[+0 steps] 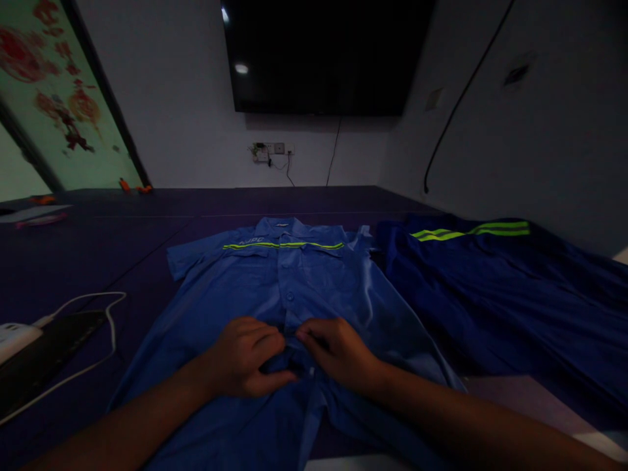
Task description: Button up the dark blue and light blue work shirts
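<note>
A blue short-sleeved work shirt (245,294) lies face up in front of me, its collar at the far end. A yellow-green stripe with pale lettering above it crosses the chest. My left hand (250,356) is curled at the front placket, fingertips on the cloth and thumb held apart. Opposite it, my right hand (341,353) pinches the placket edge between thumb and bent fingers. One button (290,296) shows just beyond my hands. Below them the shirt's lower front parts into two flaps. Whether a button sits between my fingers is hidden.
On the right lies a dark blue garment (441,281) with reflective yellow-green bands. A white power strip (17,340), a white cable (114,327) and a black flat object (63,347) are at the left. A large screen (324,59) hangs on the far wall.
</note>
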